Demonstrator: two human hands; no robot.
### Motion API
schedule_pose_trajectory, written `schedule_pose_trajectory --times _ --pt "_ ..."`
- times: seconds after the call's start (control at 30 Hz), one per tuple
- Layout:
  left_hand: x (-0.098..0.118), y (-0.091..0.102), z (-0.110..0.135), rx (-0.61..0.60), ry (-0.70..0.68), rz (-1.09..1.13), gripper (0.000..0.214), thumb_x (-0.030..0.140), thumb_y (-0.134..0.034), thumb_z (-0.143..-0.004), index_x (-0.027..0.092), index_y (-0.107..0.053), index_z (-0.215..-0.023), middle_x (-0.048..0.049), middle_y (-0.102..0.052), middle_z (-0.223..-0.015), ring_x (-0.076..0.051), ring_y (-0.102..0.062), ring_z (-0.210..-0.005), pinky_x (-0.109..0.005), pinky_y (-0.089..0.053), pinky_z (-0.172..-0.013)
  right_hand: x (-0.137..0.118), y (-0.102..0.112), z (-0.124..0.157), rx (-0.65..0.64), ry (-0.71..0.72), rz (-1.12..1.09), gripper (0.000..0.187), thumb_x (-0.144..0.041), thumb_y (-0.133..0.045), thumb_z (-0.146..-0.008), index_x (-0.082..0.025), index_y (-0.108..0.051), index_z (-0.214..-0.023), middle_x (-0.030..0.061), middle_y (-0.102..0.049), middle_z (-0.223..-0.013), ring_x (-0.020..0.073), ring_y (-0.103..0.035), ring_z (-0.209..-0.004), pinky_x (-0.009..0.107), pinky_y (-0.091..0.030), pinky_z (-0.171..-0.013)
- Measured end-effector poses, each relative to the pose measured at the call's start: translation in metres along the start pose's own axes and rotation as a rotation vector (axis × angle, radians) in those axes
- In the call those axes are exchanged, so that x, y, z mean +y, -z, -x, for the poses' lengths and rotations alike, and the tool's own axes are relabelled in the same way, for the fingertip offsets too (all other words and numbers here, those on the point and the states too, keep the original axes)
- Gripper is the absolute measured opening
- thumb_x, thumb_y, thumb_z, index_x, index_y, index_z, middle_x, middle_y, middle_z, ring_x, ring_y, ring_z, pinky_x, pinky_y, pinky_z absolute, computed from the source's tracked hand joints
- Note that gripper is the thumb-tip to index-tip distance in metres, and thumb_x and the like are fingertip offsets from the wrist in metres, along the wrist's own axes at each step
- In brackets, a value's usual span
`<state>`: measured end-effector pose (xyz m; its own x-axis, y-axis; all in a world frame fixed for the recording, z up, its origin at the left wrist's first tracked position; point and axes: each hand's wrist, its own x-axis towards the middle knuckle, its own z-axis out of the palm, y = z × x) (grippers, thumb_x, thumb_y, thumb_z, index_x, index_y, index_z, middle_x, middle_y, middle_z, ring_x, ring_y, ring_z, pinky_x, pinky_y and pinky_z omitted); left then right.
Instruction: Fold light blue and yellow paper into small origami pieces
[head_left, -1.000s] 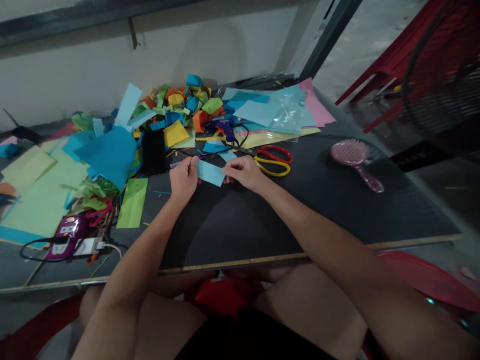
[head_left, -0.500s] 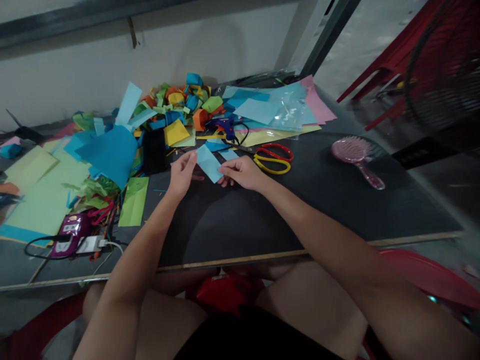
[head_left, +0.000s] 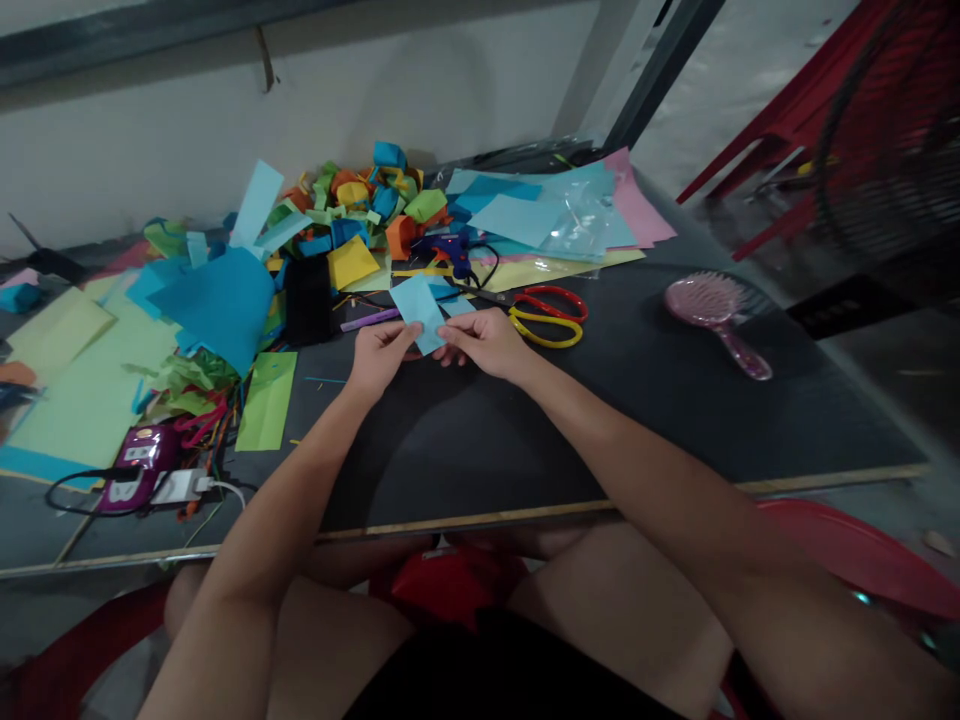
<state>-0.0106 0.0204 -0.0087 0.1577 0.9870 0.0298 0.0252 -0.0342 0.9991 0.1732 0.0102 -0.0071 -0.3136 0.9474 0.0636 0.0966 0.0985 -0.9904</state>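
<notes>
A small light-blue piece of paper (head_left: 418, 308) is held up over the dark table, tilted. My left hand (head_left: 381, 358) pinches its lower left edge between thumb and fingers. On the lower right edge, my right hand (head_left: 486, 343) grips the same paper, thumb on top. Just behind my right hand lie scissors (head_left: 546, 318) with one red and one yellow handle. A purple pen-like stick (head_left: 370, 319) rests behind my left hand. Beyond the paper is a dark blue glue gun (head_left: 452, 252) with a black cord.
Folded coloured paper pieces (head_left: 360, 205) are heaped against the wall. Paper sheets (head_left: 525, 215) in plastic lie at the back right. A pink hairbrush (head_left: 709, 305) is on the right, a purple device (head_left: 142, 465) with cables at front left. A fan (head_left: 900, 150) stands beyond the table.
My left hand has moved right and slightly down, from the paper's upper left corner to its lower left edge. The paper has turned more upright, and the purple stick now shows.
</notes>
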Motion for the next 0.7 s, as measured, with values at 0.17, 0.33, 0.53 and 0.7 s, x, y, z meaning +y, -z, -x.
schedule_pose_trajectory --times 0.17,0.33,0.53,0.7 --pt "-0.0011 0.0062 -0.0050 -0.015 -0.028 0.097 0.045 0.058 -0.081 -0.064 0.015 -0.072 -0.074 -0.0027 -0.074 -0.077 -0.012 -0.067 -0.068 -0.023 -0.055 -0.064 0.0003 -0.0006 0.0017 -0.087 -0.025 -0.011 0.046 -0.060 -0.069 -0.078 -0.015 -0.071 -0.076 0.0095 -0.077 -0.075 0.0126 -0.069 -0.058 0.019 -0.047 -0.047" --pt "-0.0026 0.0062 -0.0040 -0.015 -0.038 0.098 0.046 0.058 -0.082 -0.063 0.014 -0.072 -0.075 -0.0042 -0.074 -0.075 -0.013 -0.067 -0.066 -0.025 -0.054 -0.063 -0.0006 -0.0035 0.0036 -0.152 -0.021 0.024 0.042 -0.057 -0.066 -0.081 -0.015 -0.072 -0.077 0.0091 -0.077 -0.077 0.0122 -0.070 -0.060 0.019 -0.046 -0.049" --pt "0.0009 0.0044 -0.0022 0.040 0.009 0.112 0.047 0.055 -0.085 -0.059 0.015 -0.074 -0.079 -0.0027 -0.073 -0.072 -0.013 -0.066 -0.064 -0.025 -0.055 -0.059 -0.0030 -0.0034 0.0050 -0.171 0.013 0.044 0.039 -0.052 -0.063 -0.085 -0.015 -0.073 -0.079 0.0083 -0.078 -0.079 0.0116 -0.070 -0.060 0.019 -0.046 -0.050" --pt "-0.0014 0.0030 -0.0041 0.155 -0.015 0.082 0.046 0.058 -0.082 -0.062 0.015 -0.068 -0.064 0.0013 -0.064 -0.059 -0.008 -0.055 -0.051 -0.021 -0.048 -0.048 -0.0041 -0.0059 0.0055 -0.156 0.027 0.033 0.040 -0.054 -0.063 -0.084 -0.016 -0.072 -0.078 0.0084 -0.078 -0.082 0.0113 -0.069 -0.059 0.019 -0.046 -0.050"
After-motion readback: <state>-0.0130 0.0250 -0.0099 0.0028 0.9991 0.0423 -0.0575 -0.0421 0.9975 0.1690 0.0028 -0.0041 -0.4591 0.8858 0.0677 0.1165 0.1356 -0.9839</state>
